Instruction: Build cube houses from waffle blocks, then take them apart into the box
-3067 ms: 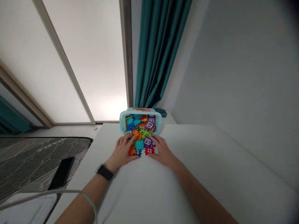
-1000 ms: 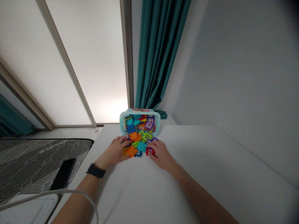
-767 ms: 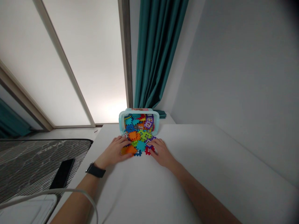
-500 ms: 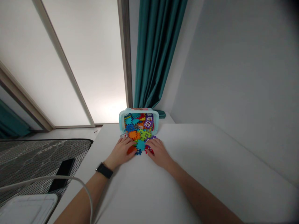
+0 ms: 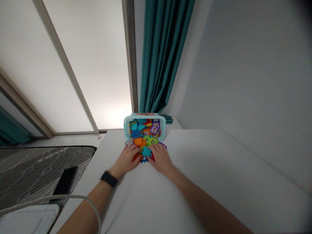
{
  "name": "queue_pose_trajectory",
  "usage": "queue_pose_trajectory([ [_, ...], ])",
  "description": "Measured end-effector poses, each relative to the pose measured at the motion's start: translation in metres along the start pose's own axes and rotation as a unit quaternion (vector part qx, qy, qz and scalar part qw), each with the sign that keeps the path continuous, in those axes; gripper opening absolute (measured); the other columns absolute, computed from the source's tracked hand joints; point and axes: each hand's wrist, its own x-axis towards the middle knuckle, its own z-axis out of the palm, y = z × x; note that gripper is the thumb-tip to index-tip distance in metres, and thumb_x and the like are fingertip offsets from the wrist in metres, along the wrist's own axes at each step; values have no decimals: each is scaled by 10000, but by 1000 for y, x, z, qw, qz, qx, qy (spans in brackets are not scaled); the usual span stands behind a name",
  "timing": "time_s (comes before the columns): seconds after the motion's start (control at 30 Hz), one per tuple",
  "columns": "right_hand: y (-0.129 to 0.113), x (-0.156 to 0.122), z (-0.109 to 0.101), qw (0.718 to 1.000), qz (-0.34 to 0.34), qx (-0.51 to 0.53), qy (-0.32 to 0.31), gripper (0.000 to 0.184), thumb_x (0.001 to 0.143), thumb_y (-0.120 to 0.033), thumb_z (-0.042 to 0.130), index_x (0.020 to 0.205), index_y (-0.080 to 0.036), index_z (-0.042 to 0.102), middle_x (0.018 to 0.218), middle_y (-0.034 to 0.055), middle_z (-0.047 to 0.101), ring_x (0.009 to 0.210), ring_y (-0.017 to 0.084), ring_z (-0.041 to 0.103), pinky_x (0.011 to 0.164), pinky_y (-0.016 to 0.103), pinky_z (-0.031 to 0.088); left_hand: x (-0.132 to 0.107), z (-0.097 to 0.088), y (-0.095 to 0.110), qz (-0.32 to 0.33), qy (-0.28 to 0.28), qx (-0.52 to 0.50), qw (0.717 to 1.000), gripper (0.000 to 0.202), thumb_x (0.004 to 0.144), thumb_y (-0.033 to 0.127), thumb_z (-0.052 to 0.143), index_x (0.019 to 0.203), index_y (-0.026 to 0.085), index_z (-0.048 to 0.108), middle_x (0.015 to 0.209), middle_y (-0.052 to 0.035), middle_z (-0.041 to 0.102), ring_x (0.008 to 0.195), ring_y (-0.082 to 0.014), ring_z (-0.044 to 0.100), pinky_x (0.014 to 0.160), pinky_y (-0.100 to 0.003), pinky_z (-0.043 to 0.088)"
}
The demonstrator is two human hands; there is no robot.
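A pale blue plastic tub (image 5: 126, 127) lies on its side on the white table (image 5: 195, 169), its mouth facing me. Colourful interlocking toy tiles (image 5: 143, 134) fill it and spill out in front. My left hand (image 5: 127, 158), with a black watch at the wrist, lies flat on the left of the spilled pile, fingers stretched over orange tiles. My right hand (image 5: 159, 158) lies flat on the right of the pile, fingers over red and purple tiles. A teal tile (image 5: 146, 151) shows between the two hands.
A teal curtain (image 5: 163, 55) hangs behind the tub beside a frosted window. To the left lies a striped mattress (image 5: 36, 169) with a black phone (image 5: 63, 183) on it. A white box with a cable (image 5: 29, 217) sits at the bottom left.
Both hands have drawn closer together around the spilled tiles, squeezing the pile narrower; the right hand slid left over the red tile. The tub has stayed in place.
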Motion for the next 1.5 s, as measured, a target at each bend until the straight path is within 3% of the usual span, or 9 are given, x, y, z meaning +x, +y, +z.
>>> queue_pose_trajectory([
  [0.27, 7, 0, 6, 991, 14, 128, 42, 417, 897, -142, 565, 1309, -210, 557, 1103, 124, 596, 1040, 279, 565, 915, 457, 493, 7, 6, 1, -71, 41, -43, 996, 249, 867, 264, 623, 1104, 211, 678, 1090, -88, 722, 1035, -281, 632, 964, -475, 438],
  [0.43, 5, 2, -4, 956, 57, 277, 73, 171, 926, -220, 527, 1009, -222, 677, 932, 71, 603, 884, 230, 596, 792, 383, 521, 13, 8, 10, -128, 101, -189, 968, 142, 889, 284, 608, 955, 215, 713, 976, -66, 737, 932, -237, 658, 891, -409, 487],
  [0.67, -9, -5, -15, 813, 200, 547, 25, 208, 871, -413, 640, 874, -207, 609, 804, 9, 646, 717, 162, 578, 680, 292, 484, 13, 12, 43, -198, 133, -353, 905, 298, 871, 374, 654, 1102, 191, 689, 945, -57, 721, 854, -199, 653, 802, -333, 522],
  [0.73, -10, -7, -13, 796, 204, 570, 6, 246, 855, -439, 660, 847, -198, 617, 789, 7, 652, 715, 155, 578, 683, 285, 478, 12, 13, 48, -217, 129, -402, 880, 333, 881, 413, 642, 1114, 180, 689, 946, -64, 727, 845, -199, 659, 788, -329, 530],
  [0.9, -7, -11, -15, 862, 166, 480, 12, 314, 886, -363, 625, 1158, -208, 599, 908, 32, 678, 801, 177, 636, 748, 318, 528, 13, 10, 43, -244, 164, -461, 837, 342, 861, 464, 668, 1050, 179, 676, 853, -34, 703, 753, -166, 644, 703, -287, 528],
  [1.07, 2, -12, -28, 951, 3, 305, 45, 380, 888, -276, 641, 1259, -246, 562, 1285, 113, 620, 1209, 257, 574, 1046, 465, 465, 13, 6, 33, -232, 140, -442, 855, 341, 840, 510, 677, 908, 176, 657, 801, -26, 674, 722, -162, 625, 674, -293, 526],
  [1.3, 6, -11, -33, 970, -89, 212, 77, 286, 911, -260, 632, 1192, -241, 586, 1186, 109, 680, 1120, 251, 630, 1007, 472, 497, 10, 5, 31, -198, 108, -395, 890, 315, 920, 475, 592, 980, 175, 669, 853, -49, 698, 767, -186, 651, 708, -327, 541],
  [1.4, 8, -11, -33, 971, -109, 191, 93, 294, 895, -261, 653, 1183, -239, 598, 1151, 103, 698, 1094, 254, 639, 1008, 480, 495, 8, 2, 32, -138, 92, -306, 937, 306, 941, 439, 567, 1107, 197, 651, 1025, -82, 704, 926, -223, 663, 846, -387, 542],
  [1.5, 9, -10, -34, 970, -111, 189, 108, 310, 894, -253, 654, 1197, -239, 595, 1151, 102, 703, 1088, 252, 645, 1009, 488, 496, 6, -3, 33, -48, 77, -186, 978, 555, 836, 448, 715, 1314, 220, 546, 1253, -125, 631, 1157, -286, 592, 1025, -473, 467],
])
